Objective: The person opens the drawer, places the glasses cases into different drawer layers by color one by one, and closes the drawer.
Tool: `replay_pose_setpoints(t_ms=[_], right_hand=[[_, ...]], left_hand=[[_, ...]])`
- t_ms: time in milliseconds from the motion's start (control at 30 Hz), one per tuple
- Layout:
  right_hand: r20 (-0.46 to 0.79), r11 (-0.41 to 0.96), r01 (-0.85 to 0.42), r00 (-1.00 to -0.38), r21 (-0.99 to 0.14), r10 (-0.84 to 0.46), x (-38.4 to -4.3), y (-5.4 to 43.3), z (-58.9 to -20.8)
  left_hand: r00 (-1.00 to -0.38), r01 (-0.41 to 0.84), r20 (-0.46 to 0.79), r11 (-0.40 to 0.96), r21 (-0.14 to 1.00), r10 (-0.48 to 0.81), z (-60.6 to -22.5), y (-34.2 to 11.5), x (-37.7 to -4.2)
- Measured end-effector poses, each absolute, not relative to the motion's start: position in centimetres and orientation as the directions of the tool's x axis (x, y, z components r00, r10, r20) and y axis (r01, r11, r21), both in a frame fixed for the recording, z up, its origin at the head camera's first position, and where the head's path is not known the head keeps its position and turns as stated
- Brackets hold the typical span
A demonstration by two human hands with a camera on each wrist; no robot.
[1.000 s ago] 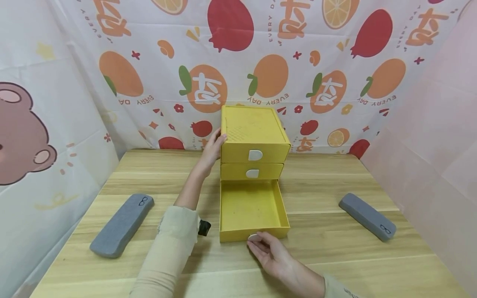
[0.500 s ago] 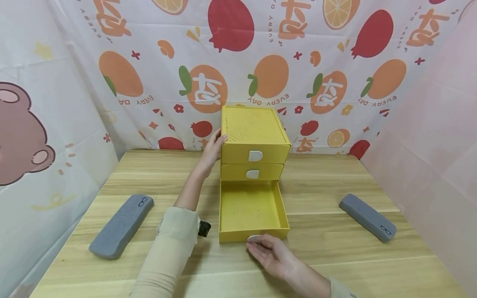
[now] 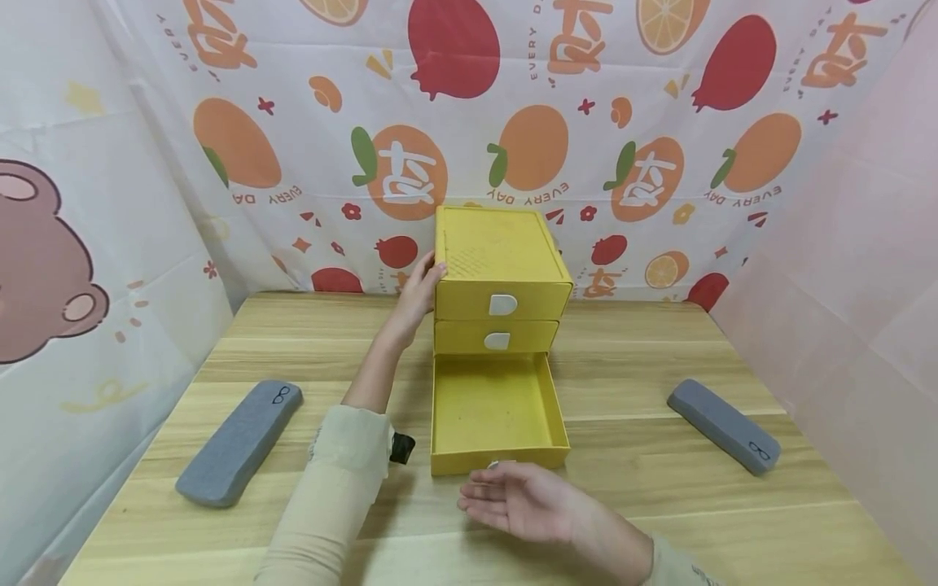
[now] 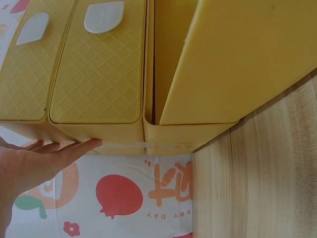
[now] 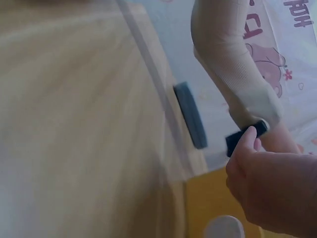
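Note:
A yellow drawer cabinet (image 3: 501, 244) stands on the wooden table, its two upper drawers pushed in, each with a white tab handle. The bottom drawer (image 3: 491, 411) is pulled out and nothing lies in it. My left hand (image 3: 414, 305) rests against the cabinet's left side; in the left wrist view its fingers (image 4: 81, 148) lie straight along the wall. My right hand (image 3: 523, 503) is just in front of the bottom drawer, palm turned inward, fingers relaxed and holding nothing. It hides most of that drawer's white handle (image 5: 225, 228), which shows in the right wrist view.
A grey glasses case (image 3: 240, 443) lies on the table at the left, and another grey glasses case (image 3: 724, 427) lies at the right. A fruit-print curtain (image 3: 469, 155) hangs right behind the cabinet. The wooden tabletop (image 3: 637, 472) extends to both sides.
My right hand has let go of the bottom drawer's handle and shifted slightly left, its fingers loosening. The drawer stays pulled out; my left hand has not moved.

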State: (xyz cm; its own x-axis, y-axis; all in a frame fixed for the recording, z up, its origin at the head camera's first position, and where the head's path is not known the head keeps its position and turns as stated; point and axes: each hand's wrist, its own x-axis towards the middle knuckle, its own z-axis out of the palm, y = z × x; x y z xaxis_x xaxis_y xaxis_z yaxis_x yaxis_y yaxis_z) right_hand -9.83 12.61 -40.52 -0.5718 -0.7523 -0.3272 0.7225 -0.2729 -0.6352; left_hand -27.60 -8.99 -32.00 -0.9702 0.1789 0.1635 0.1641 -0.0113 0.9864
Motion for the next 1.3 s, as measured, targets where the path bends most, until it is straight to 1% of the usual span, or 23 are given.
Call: replay_pose_setpoints(t_ms=[100, 167, 300, 400, 467, 567, 667, 767, 833, 900, 1000, 1067, 1167, 1233, 1300], right_hand=[[-0.271, -0.294, 0.694, -0.581, -0.657, -0.767, -10.9, 13.2, -39.6], [-0.245, -0.325, 0.677, -0.603, -0.660, -0.759, -11.8, 13.7, -38.9], [-0.201, -0.403, 0.624, -0.674, -0.669, -0.711, -13.7, 15.3, -37.5], [-0.172, -0.453, 0.556, -0.743, -0.697, -0.647, -15.2, 16.9, -36.8], [-0.145, -0.471, 0.492, -0.788, -0.732, -0.598, -16.0, 18.2, -36.4], [-0.085, -0.471, 0.361, -0.856, -0.805, -0.510, -17.2, 20.2, -36.0], [-0.023, -0.429, 0.206, -0.918, -0.879, -0.395, -18.0, 22.3, -35.8], [0.025, -0.330, 0.063, -0.966, -0.942, -0.257, -18.6, 24.4, -35.6], [0.053, -0.225, -0.015, -0.985, -0.974, -0.163, -19.0, 25.7, -35.7], [0.079, -0.069, -0.073, -0.993, -0.995, -0.090, -19.3, 27.1, -35.8], [0.094, 0.191, -0.095, -0.995, -0.977, -0.011, -19.5, 28.9, -36.2], [0.091, 0.368, -0.079, -0.996, -0.926, 0.015, -19.6, 30.2, -36.4], [0.105, 0.600, -0.059, -0.994, -0.798, 0.042, -19.6, 31.8, -36.7], [0.105, 0.723, -0.032, -0.993, -0.691, 0.057, -19.5, 32.9, -36.9], [0.107, 0.812, -0.019, -0.993, -0.583, 0.053, -19.5, 34.1, -37.2]], left_hand=[[-0.971, 0.168, 0.168, -0.015, 0.986, 0.168, -32.5, -9.1, -28.0], [-0.971, 0.172, 0.172, -0.011, 0.985, 0.164, -32.5, -9.1, -28.1], [-0.971, 0.179, 0.178, -0.008, 0.984, 0.159, -32.5, -9.1, -28.1], [-0.971, 0.179, 0.179, -0.014, 0.984, 0.160, -32.6, -9.0, -28.0], [-0.970, 0.178, 0.178, -0.014, 0.984, 0.163, -32.6, -8.9, -28.0], [-0.970, 0.179, 0.179, -0.017, 0.984, 0.166, -32.7, -8.9, -28.0], [-0.969, 0.183, 0.184, -0.021, 0.983, 0.165, -32.7, -8.9, -28.0], [-0.970, 0.183, 0.184, -0.018, 0.983, 0.162, -32.7, -9.0, -28.1], [-0.970, 0.182, 0.182, -0.016, 0.983, 0.162, -32.7, -9.0, -28.1], [-0.970, 0.180, 0.181, -0.019, 0.983, 0.164, -32.7, -9.1, -28.1], [-0.968, 0.183, 0.184, -0.019, 0.983, 0.171, -32.7, -9.1, -28.1], [-0.967, 0.185, 0.186, -0.019, 0.983, 0.175, -32.7, -9.1, -28.1], [-0.968, 0.184, 0.184, -0.016, 0.983, 0.171, -32.7, -9.1, -28.1], [-0.969, 0.185, 0.185, -0.017, 0.983, 0.165, -32.7, -9.1, -28.0], [-0.969, 0.184, 0.184, -0.017, 0.983, 0.162, -32.7, -9.1, -28.0]])
